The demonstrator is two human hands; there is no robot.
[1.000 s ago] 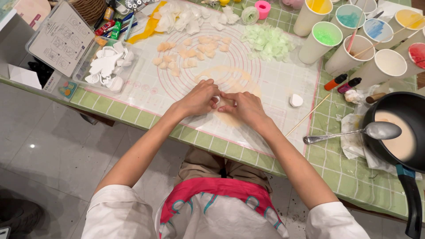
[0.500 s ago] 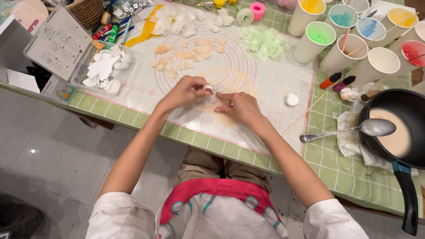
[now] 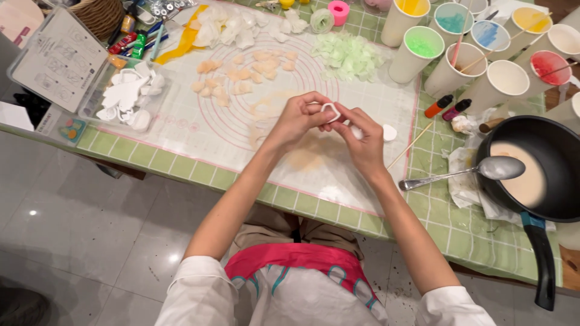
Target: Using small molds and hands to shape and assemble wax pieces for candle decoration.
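Both hands meet above the translucent baking mat (image 3: 199, 130) on the green-checked desk (image 3: 447, 217). The left hand (image 3: 296, 119) and the right hand (image 3: 362, 142) pinch a small white cutter (image 3: 330, 110) between their fingertips, held just over the mat's centre. A white dough piece (image 3: 389, 132) lies just beside the right hand. A spoon (image 3: 465, 174) rests on the black pan (image 3: 538, 175) at right.

hands (image 3: 329, 128) together, fingers pinching, forearms converging
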